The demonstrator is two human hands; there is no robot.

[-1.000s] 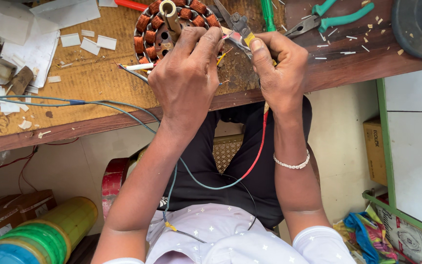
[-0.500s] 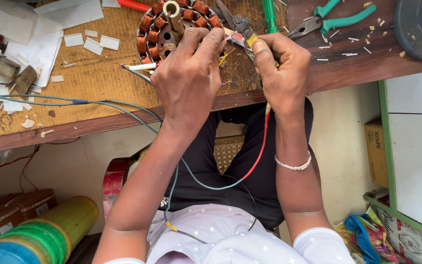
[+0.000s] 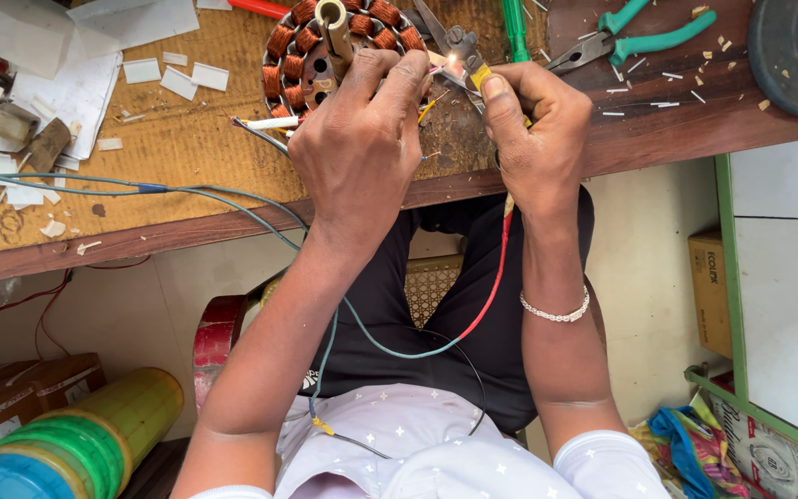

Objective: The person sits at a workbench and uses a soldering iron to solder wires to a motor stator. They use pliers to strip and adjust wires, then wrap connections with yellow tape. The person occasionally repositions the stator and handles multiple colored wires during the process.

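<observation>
Here we see both hands up at the near edge of the bench (image 3: 187,166), close together over a stator (image 3: 325,42) wound with copper coils. The left hand (image 3: 362,148) lies partly on the stator's near side, fingers curled down, their tips pinching thin wires just beside the coils. The right hand (image 3: 533,139) sits just to its right, closed around a tool with a yellow sleeve (image 3: 479,76); the thumb presses along the tool, and its metal tip (image 3: 454,57) meets the wires between the two hands, where a small bright spot shows. We cannot tell exactly which wire the left fingertips grip.

A red wire (image 3: 496,277) drops from under the right hand toward the lap, and a grey-blue wire (image 3: 187,189) runs across the bench from the left and hangs down between the arms. The right wrist wears a bracelet (image 3: 556,310).

On the bench, green-handled pliers (image 3: 639,37) lie well right of the hands, near a dark round object (image 3: 796,51) at the corner. A green screwdriver (image 3: 514,28) lies just beyond the right hand. White paper scraps (image 3: 177,79) are scattered left of the stator.
</observation>
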